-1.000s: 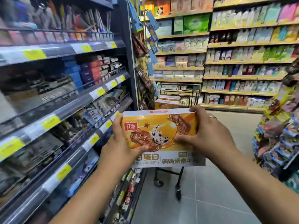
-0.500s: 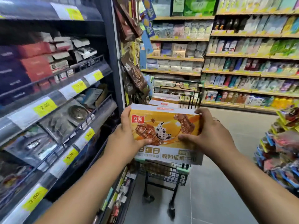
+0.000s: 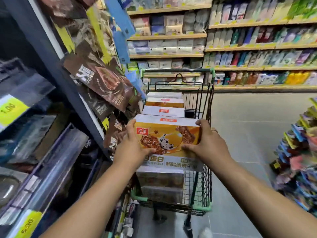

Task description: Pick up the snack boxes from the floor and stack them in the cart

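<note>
I hold an orange and white snack box (image 3: 167, 134) with both hands over the near end of the shopping cart (image 3: 208, 117). My left hand (image 3: 133, 146) grips its left end, thumb on the front face. My right hand (image 3: 208, 143) grips its right end, thumb on the front too. Several matching boxes (image 3: 163, 110) stand in a row inside the cart beyond the held one. More boxes (image 3: 160, 179) lie stacked beneath it, seen through the cart's mesh.
A dark shelf unit (image 3: 51, 69) with hanging snack packs (image 3: 101, 79) stands close on the left, nearly touching the cart. A rack of colourful packets (image 3: 298, 157) is at the right. Stocked shelves (image 3: 257, 48) line the back wall. Grey tiled floor (image 3: 248, 117) lies right of the cart.
I have stepped up to the cart, which now looks much nearer. The box has moved forward and down over the cart's near end, both hands still on it.
</note>
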`<state>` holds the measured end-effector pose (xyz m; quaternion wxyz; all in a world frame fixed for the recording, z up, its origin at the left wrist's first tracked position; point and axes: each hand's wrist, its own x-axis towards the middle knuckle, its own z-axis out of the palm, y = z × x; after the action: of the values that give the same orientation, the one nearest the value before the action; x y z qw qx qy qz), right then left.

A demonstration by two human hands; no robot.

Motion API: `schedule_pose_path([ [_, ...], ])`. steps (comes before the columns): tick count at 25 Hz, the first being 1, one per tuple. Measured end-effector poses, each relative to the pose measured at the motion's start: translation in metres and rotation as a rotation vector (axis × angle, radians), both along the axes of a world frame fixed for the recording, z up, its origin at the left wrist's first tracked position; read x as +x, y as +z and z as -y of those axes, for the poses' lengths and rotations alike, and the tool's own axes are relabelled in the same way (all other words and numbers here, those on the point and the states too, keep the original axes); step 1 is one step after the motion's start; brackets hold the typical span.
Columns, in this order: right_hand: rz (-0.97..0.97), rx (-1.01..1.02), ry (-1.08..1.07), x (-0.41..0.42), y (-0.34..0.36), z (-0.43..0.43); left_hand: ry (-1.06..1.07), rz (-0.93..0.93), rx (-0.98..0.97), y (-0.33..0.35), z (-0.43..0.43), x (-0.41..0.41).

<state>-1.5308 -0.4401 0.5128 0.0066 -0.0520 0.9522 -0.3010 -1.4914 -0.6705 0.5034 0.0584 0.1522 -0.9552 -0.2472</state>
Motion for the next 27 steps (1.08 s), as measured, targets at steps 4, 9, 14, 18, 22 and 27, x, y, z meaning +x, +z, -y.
schedule_pose_path([
  [4,0.021,0.009,0.034,-0.047,-0.026,0.010,0.076,0.001,-0.022,-0.032,0.002,-0.038],
  [9,0.073,0.026,0.081,-0.114,-0.083,0.023,0.177,0.062,-0.017,-0.084,0.009,-0.101],
  [14,0.068,-0.028,0.104,-0.146,-0.133,0.046,0.230,0.080,-0.018,-0.129,0.023,-0.129],
  [18,0.019,-0.028,0.100,-0.150,-0.158,0.056,0.196,0.079,-0.032,-0.155,0.029,-0.139],
  [22,0.045,-0.026,0.085,-0.157,-0.163,0.056,0.168,0.096,-0.061,-0.161,0.033,-0.145],
  [27,0.115,0.096,0.139,-0.153,-0.150,0.053,0.125,0.144,-0.089,-0.148,0.036,-0.141],
])
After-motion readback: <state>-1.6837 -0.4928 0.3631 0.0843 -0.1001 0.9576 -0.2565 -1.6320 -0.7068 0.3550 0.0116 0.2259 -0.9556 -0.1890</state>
